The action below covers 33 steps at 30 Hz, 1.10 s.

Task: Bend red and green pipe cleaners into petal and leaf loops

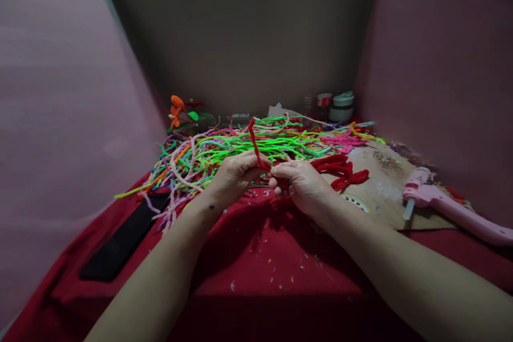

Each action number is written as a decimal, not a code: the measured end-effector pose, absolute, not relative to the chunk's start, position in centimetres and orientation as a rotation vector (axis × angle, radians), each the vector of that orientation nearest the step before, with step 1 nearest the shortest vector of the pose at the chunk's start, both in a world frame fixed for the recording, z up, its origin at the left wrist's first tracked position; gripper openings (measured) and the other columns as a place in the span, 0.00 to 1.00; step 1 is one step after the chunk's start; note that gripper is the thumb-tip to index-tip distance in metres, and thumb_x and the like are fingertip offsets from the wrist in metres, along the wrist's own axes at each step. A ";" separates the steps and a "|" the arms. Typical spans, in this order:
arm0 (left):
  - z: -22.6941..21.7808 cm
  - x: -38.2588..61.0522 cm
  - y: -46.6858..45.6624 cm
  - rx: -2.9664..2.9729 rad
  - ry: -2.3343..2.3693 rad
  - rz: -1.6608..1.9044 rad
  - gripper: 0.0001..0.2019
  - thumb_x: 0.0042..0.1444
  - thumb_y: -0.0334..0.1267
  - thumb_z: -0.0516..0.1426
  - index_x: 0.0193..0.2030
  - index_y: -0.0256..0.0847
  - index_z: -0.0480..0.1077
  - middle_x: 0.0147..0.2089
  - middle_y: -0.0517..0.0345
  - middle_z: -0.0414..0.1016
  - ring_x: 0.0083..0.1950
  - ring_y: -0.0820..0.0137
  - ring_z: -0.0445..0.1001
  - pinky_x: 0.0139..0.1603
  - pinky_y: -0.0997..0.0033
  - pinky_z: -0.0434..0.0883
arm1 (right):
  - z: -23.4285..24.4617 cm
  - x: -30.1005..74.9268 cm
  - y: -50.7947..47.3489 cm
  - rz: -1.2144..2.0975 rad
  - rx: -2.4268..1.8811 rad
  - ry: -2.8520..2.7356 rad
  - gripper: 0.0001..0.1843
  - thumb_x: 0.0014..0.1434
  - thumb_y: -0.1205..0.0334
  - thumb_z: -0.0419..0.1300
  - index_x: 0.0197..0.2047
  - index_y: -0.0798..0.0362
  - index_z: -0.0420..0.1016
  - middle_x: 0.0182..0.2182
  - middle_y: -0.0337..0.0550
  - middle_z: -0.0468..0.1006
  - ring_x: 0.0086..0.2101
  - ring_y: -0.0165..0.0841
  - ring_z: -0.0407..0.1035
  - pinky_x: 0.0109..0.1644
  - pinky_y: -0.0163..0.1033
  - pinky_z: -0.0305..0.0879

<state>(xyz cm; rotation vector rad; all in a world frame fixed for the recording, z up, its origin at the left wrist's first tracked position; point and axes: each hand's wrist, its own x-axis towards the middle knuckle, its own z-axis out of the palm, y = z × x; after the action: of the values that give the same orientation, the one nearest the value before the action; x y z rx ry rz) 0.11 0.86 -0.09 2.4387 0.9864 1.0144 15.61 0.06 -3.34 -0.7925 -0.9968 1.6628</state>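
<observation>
2 bare hands, the left hand (239,169) and the right hand (301,184), pinch a fuzzy red pipe-cleaner stem (256,145) between thumbs and fingers above a dark red cloth (256,272); its free end rises, slightly tilted. Beyond lies a tangled heap of multicoloured fuzzy stems (260,146); a pink plastic glue gun (449,206) rests at right on a tan board (382,179).
</observation>
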 end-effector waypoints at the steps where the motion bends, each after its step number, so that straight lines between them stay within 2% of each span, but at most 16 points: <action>1: 0.1 0.0 0.8 2.514 1.005 0.992 0.07 0.54 0.33 0.53 0.35 0.38 0.73 0.35 0.55 0.73 0.35 0.73 0.71 0.36 0.77 0.67 | -3.3 15.6 0.1 1.658 -0.801 -1.016 0.04 0.43 0.68 0.58 0.19 0.58 0.68 0.14 0.38 0.71 0.14 0.23 0.61 0.19 0.29 0.58; 8: 1.3 -0.1 0.0 2.561 1.159 0.870 0.06 0.50 0.33 0.56 0.25 0.36 0.70 0.24 0.61 0.68 0.27 0.77 0.64 0.28 0.78 0.61 | -3.1 15.4 -0.2 1.476 -0.917 -1.310 0.07 0.46 0.65 0.56 0.20 0.57 0.68 0.15 0.38 0.70 0.14 0.25 0.59 0.19 0.32 0.56; 10: 1.4 -0.2 -0.2 2.348 1.235 0.794 0.07 0.48 0.35 0.57 0.22 0.36 0.69 0.19 0.64 0.63 0.22 0.79 0.60 0.23 0.79 0.56 | -3.2 15.4 -0.6 1.205 -0.971 -1.549 0.09 0.49 0.65 0.54 0.19 0.56 0.67 0.15 0.38 0.69 0.16 0.25 0.59 0.21 0.33 0.56; 14: 1.3 -0.4 0.0 1.638 1.210 0.666 0.10 0.43 0.38 0.58 0.19 0.35 0.65 0.14 0.66 0.57 0.14 0.82 0.50 0.15 0.78 0.45 | -3.4 15.3 -1.6 0.323 -0.947 -1.902 0.10 0.52 0.66 0.51 0.21 0.56 0.68 0.20 0.42 0.71 0.23 0.29 0.62 0.30 0.36 0.56; 16: 1.2 -0.4 0.1 1.409 1.100 0.664 0.10 0.41 0.38 0.59 0.18 0.35 0.64 0.13 0.65 0.58 0.12 0.83 0.48 0.14 0.78 0.44 | -3.4 15.3 -2.0 0.151 -0.883 -1.904 0.11 0.54 0.66 0.50 0.23 0.56 0.68 0.22 0.44 0.71 0.25 0.30 0.63 0.32 0.36 0.56; 18: 1.3 -0.3 0.1 1.333 1.018 0.691 0.10 0.40 0.38 0.60 0.19 0.34 0.65 0.13 0.65 0.59 0.12 0.83 0.49 0.13 0.79 0.45 | -3.2 15.3 -2.1 0.244 -0.861 -1.822 0.10 0.55 0.66 0.51 0.24 0.56 0.69 0.21 0.42 0.71 0.24 0.29 0.63 0.32 0.35 0.57; 21: 1.5 -0.3 -0.1 1.431 0.998 0.861 0.09 0.45 0.39 0.60 0.25 0.34 0.68 0.18 0.64 0.63 0.15 0.84 0.54 0.15 0.81 0.51 | -2.8 15.3 -1.8 0.720 -0.825 -1.625 0.10 0.55 0.63 0.52 0.24 0.55 0.68 0.20 0.39 0.70 0.22 0.27 0.62 0.29 0.33 0.58; 25: 1.6 -0.4 -0.4 1.769 0.900 1.101 0.09 0.46 0.37 0.61 0.34 0.38 0.71 0.29 0.60 0.69 0.27 0.78 0.66 0.27 0.79 0.64 | -2.4 15.4 -1.4 1.223 -0.684 -1.368 0.09 0.53 0.60 0.55 0.25 0.56 0.69 0.19 0.38 0.71 0.20 0.26 0.62 0.28 0.34 0.59; 27: 1.7 -0.4 -0.3 1.956 0.850 1.134 0.08 0.46 0.36 0.61 0.34 0.38 0.72 0.33 0.57 0.70 0.34 0.73 0.68 0.35 0.74 0.66 | -2.3 15.5 -1.4 1.303 -0.648 -1.332 0.08 0.52 0.60 0.56 0.25 0.56 0.69 0.19 0.38 0.71 0.20 0.26 0.62 0.28 0.34 0.59; 29: 1.8 -0.4 -0.3 2.135 0.872 1.160 0.05 0.48 0.37 0.60 0.30 0.38 0.72 0.33 0.55 0.69 0.37 0.71 0.67 0.39 0.71 0.66 | -2.1 15.5 -1.6 1.318 -0.664 -1.355 0.09 0.51 0.61 0.56 0.24 0.56 0.69 0.18 0.38 0.71 0.20 0.26 0.61 0.28 0.34 0.59; 31: 1.9 -0.3 -0.3 2.251 0.944 1.179 0.06 0.49 0.38 0.59 0.26 0.38 0.71 0.31 0.57 0.67 0.36 0.72 0.65 0.39 0.71 0.64 | -2.1 15.5 -1.8 1.240 -0.735 -1.418 0.09 0.51 0.61 0.56 0.23 0.55 0.68 0.18 0.38 0.70 0.20 0.26 0.61 0.27 0.34 0.58; 33: 1.9 -0.2 -0.3 2.242 1.022 1.101 0.09 0.49 0.39 0.58 0.23 0.37 0.68 0.29 0.59 0.65 0.33 0.73 0.63 0.36 0.73 0.63 | -2.2 15.5 -2.0 1.023 -0.822 -1.531 0.09 0.52 0.62 0.55 0.22 0.54 0.68 0.18 0.38 0.69 0.21 0.26 0.60 0.27 0.33 0.57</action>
<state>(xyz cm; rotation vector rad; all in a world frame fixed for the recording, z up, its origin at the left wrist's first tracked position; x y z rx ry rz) -0.20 -0.34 1.92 2.2421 1.0217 1.1009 15.45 -2.01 -2.19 -0.8219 -1.5306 1.0225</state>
